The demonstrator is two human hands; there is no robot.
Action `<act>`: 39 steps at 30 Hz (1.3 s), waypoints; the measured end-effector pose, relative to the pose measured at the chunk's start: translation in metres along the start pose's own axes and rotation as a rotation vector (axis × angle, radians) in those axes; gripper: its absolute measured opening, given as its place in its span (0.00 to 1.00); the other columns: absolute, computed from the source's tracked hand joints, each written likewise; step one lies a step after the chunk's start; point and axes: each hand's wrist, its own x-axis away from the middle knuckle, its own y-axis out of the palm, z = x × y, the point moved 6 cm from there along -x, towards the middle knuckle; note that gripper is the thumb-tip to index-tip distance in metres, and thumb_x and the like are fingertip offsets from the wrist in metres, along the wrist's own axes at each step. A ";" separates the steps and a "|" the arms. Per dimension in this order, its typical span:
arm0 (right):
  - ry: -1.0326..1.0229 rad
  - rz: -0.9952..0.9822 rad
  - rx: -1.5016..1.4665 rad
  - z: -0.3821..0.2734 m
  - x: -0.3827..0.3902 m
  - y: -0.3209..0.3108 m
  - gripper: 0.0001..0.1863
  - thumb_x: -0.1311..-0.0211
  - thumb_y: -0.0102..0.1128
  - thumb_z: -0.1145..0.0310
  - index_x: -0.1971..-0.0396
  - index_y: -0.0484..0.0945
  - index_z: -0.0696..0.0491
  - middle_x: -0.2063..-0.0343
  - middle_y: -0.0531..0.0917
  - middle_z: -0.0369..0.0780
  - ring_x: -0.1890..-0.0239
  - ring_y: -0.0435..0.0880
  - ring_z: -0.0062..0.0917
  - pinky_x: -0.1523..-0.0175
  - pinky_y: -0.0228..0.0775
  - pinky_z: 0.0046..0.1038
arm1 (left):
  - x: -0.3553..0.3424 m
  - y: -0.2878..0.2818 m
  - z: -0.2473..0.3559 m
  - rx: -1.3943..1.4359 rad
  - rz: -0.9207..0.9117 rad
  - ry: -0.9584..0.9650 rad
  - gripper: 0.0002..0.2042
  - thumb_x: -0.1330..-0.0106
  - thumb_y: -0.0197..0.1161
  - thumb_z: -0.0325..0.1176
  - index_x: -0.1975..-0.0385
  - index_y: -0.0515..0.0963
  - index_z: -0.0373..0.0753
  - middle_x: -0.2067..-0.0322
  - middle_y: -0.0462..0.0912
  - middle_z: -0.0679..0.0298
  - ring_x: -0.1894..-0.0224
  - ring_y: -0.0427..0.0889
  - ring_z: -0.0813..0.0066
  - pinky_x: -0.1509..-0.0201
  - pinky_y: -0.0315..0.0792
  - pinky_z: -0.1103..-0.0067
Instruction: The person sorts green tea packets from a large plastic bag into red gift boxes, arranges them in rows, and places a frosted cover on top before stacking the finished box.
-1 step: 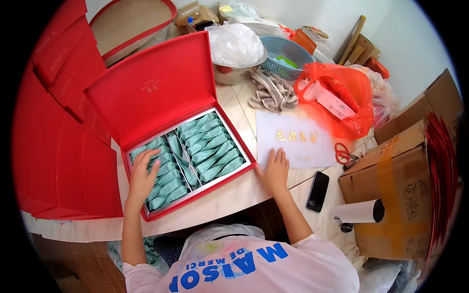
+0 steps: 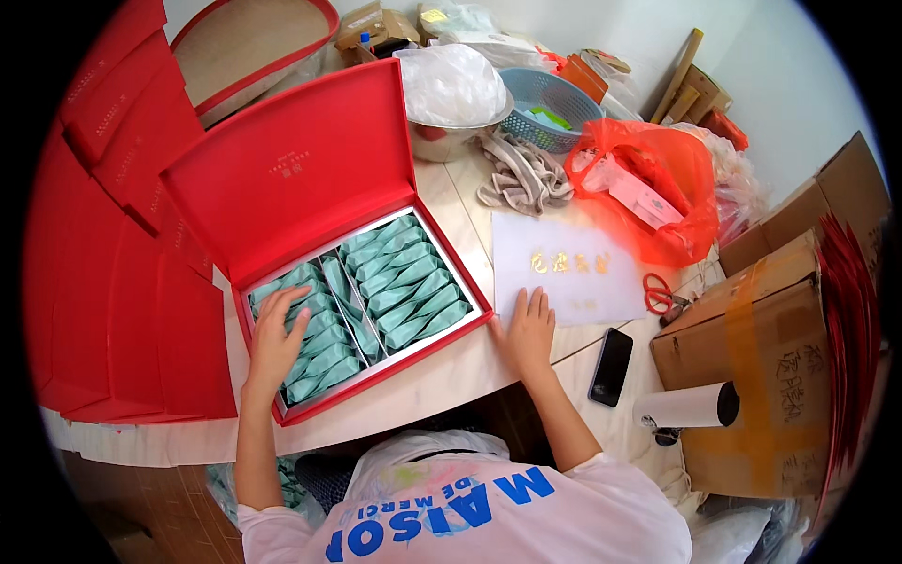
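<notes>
A red gift box (image 2: pixel 287 155) stands with its lid raised on the table. Teal wrapped packets (image 2: pixel 399 273) fill it in rows, split by white dividers. My left hand (image 2: pixel 274 334) lies over the box's left rim, fingers apart, its fingertips on the packets in the left row. Thumb and fingers grip nothing. On the other side, my right hand (image 2: pixel 531 331) rests flat with fingers stretched out, next to the box's right front corner. Its fingertips reach the lower edge of a whitish translucent sheet (image 2: pixel 568 230) bearing gold lettering.
Stacked red boxes (image 2: pixel 141 282) rise at the left. Rightward lie red-handled scissors (image 2: pixel 660 296), a phone (image 2: pixel 612 368), a white tumbler (image 2: pixel 681 406) and a cardboard box (image 2: pixel 742 367). Behind are a red plastic bag (image 2: pixel 691 202), a grey cloth (image 2: pixel 524 174) and a blue basket (image 2: pixel 540 89).
</notes>
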 end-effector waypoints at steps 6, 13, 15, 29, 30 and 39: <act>0.008 0.041 0.013 -0.002 0.020 0.008 0.31 0.41 0.55 0.57 0.44 0.66 0.65 0.46 0.70 0.58 0.43 0.69 0.48 0.42 0.63 0.41 | 0.001 0.005 0.015 0.093 -0.028 0.013 0.13 0.36 0.56 0.30 0.52 0.74 0.38 0.56 0.77 0.57 0.49 0.73 0.60 0.44 0.65 0.72; 0.122 0.108 -0.168 0.030 -0.003 -0.035 0.13 0.36 0.50 0.68 0.58 0.79 0.58 0.66 0.83 0.47 0.66 0.83 0.37 0.65 0.75 0.32 | 0.014 -0.007 0.016 0.119 -0.016 -0.020 0.13 0.36 0.55 0.30 0.52 0.74 0.38 0.58 0.79 0.58 0.52 0.75 0.63 0.46 0.66 0.73; 0.062 0.349 -0.363 0.020 -0.011 -0.069 0.10 0.38 0.53 0.70 0.62 0.80 0.57 0.69 0.83 0.47 0.68 0.83 0.36 0.65 0.75 0.32 | 0.016 -0.005 0.012 0.206 -0.010 -0.058 0.13 0.34 0.54 0.31 0.51 0.74 0.37 0.57 0.79 0.58 0.53 0.77 0.64 0.47 0.68 0.74; -1.047 -0.083 -0.882 -0.227 0.098 -0.096 0.18 0.45 0.61 0.70 0.54 0.76 0.57 0.49 0.76 0.46 0.46 0.74 0.40 0.44 0.68 0.37 | 0.044 0.008 -0.002 0.861 0.018 -0.351 0.21 0.31 0.53 0.33 0.41 0.62 0.34 0.56 0.79 0.57 0.60 0.81 0.73 0.58 0.75 0.80; -1.081 -0.160 -0.889 -0.232 0.099 -0.095 0.19 0.44 0.60 0.68 0.52 0.75 0.57 0.47 0.74 0.47 0.45 0.72 0.40 0.42 0.65 0.38 | 0.047 -0.001 -0.012 0.793 0.091 -0.391 0.20 0.32 0.53 0.30 0.42 0.63 0.34 0.57 0.79 0.58 0.63 0.81 0.73 0.60 0.75 0.80; -0.642 0.037 -0.366 -0.171 0.027 -0.062 0.23 0.40 0.57 0.63 0.46 0.72 0.56 0.44 0.72 0.48 0.41 0.68 0.44 0.35 0.53 0.44 | 0.051 -0.039 -0.064 0.085 0.301 -0.514 0.34 0.39 0.56 0.22 0.32 0.50 0.43 0.59 0.80 0.50 0.69 0.83 0.59 0.66 0.78 0.73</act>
